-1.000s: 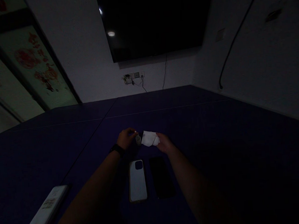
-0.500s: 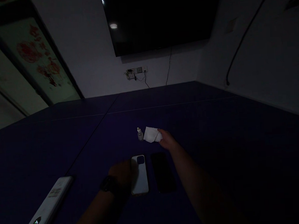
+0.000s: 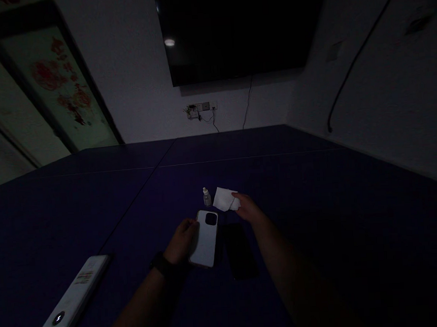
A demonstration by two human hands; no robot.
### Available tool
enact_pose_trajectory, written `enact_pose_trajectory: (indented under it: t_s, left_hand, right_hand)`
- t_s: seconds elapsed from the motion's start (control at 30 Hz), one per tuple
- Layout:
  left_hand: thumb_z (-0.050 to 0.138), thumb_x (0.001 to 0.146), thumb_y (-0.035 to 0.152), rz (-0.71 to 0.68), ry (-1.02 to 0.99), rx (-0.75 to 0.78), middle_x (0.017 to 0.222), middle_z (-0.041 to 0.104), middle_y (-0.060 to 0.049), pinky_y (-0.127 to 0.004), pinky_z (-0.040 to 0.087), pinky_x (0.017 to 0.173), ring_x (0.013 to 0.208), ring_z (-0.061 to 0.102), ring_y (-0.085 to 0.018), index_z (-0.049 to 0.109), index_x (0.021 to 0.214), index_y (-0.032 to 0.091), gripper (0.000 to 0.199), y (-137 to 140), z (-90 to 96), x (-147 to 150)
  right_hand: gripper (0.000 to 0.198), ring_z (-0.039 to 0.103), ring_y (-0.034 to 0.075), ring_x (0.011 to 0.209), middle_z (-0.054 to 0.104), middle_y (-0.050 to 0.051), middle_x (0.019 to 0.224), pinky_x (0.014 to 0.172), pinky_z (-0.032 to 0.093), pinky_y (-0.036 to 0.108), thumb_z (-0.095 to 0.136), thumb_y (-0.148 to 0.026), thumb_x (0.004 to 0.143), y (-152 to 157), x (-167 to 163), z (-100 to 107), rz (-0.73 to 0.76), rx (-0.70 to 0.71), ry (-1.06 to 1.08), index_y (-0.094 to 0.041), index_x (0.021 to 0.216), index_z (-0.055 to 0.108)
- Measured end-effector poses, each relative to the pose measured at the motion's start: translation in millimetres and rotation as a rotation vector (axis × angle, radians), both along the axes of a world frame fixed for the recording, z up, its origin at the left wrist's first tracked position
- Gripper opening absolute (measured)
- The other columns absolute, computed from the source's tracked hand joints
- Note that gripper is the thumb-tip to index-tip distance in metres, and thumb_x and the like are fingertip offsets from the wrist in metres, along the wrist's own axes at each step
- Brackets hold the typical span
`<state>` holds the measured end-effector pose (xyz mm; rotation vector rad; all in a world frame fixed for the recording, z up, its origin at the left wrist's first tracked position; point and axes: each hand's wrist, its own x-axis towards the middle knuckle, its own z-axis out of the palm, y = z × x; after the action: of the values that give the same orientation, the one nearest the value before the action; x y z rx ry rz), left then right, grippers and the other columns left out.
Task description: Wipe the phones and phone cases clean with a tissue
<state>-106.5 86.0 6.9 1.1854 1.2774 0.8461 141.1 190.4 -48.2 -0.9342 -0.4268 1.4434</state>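
Observation:
A pale phone case (image 3: 205, 244) with a dark camera cut-out is gripped along its left edge by my left hand (image 3: 180, 241), thumb on its face. It appears lifted and tilted above the dark blue table. A folded white tissue (image 3: 225, 199) is pinched at its right end between the thumb and fingers of my right hand (image 3: 246, 206). Just left of the tissue stands a small clear dropper bottle (image 3: 207, 197) with a white cap. A dark phone (image 3: 240, 251) lies flat on the table, right of the case and below the tissue.
At the left lies a white power bank (image 3: 76, 295) with a lit round display and a cable at its near end. Across the blue table (image 3: 136, 153) run a dark seam and a thin white line. Wall sockets (image 3: 201, 109) and a large television (image 3: 243, 28) are beyond.
My left hand has taken hold of the phone case and raised it forward, off its spot beside the phone. The right hand keeps the tissue in nearly the same place.

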Motion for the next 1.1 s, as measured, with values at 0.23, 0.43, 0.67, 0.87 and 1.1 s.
enact_pose_trajectory:
  t_s: [0.23,0.43,0.67,0.87,1.1]
  left_hand:
    - [0.050,0.094,0.056,-0.255,-0.766,-0.326,0.102,0.071,-0.012,-0.047,0.054,0.082,0.090,0.071,-0.029,0.061,0.121,0.018,0.048,6.3,13.4,19.0]
    - [0.045,0.096,0.062,-0.422,-0.991,-0.433,0.122,0.068,-0.019,-0.049,0.053,0.086,0.100,0.071,-0.033,0.060,0.130,0.013,0.061,6.8,-19.6,37.5]
    - [0.040,0.093,0.072,-0.382,-1.053,-0.424,0.114,0.070,-0.016,-0.050,0.055,0.083,0.095,0.071,-0.031,0.063,0.129,0.013,0.072,-12.4,-29.8,45.5]
    - [0.040,0.093,0.073,-0.383,-1.047,-0.474,0.121,0.069,-0.018,-0.050,0.055,0.086,0.099,0.070,-0.032,0.065,0.127,0.012,0.074,-30.8,-31.4,49.9]
    - [0.039,0.098,0.064,-0.195,-1.038,-0.389,0.131,0.067,-0.016,-0.038,0.046,0.105,0.122,0.063,-0.028,0.051,0.147,0.015,0.070,-35.5,-32.5,58.0]
  right_hand:
    - [0.032,0.067,0.022,0.102,0.065,0.009,0.122,0.086,0.059,0.042,0.063,-0.036,0.098,-6.8,18.1,38.5,-0.159,0.087,-0.079,-0.017,0.124,0.062]
    - [0.022,0.069,0.016,0.081,0.071,0.004,0.096,0.073,0.060,0.033,0.065,-0.035,0.097,-43.4,11.6,39.6,-0.220,0.204,-0.235,-0.014,0.104,0.067]
    - [0.021,0.072,0.026,0.089,0.077,0.008,0.099,0.077,0.060,0.036,0.071,-0.027,0.081,-109.3,3.6,29.4,-0.286,0.255,-0.532,-0.022,0.102,0.074]
    - [0.032,0.070,0.026,0.112,0.074,0.008,0.124,0.098,0.057,0.043,0.056,-0.031,0.096,-134.7,-30.3,45.0,-0.239,0.492,-1.166,-0.027,0.125,0.070]
    - [0.054,0.054,0.024,0.138,0.065,0.010,0.140,0.117,0.046,0.047,0.046,-0.001,0.088,-140.2,-49.6,40.0,0.068,0.978,-1.733,-0.017,0.137,0.062]
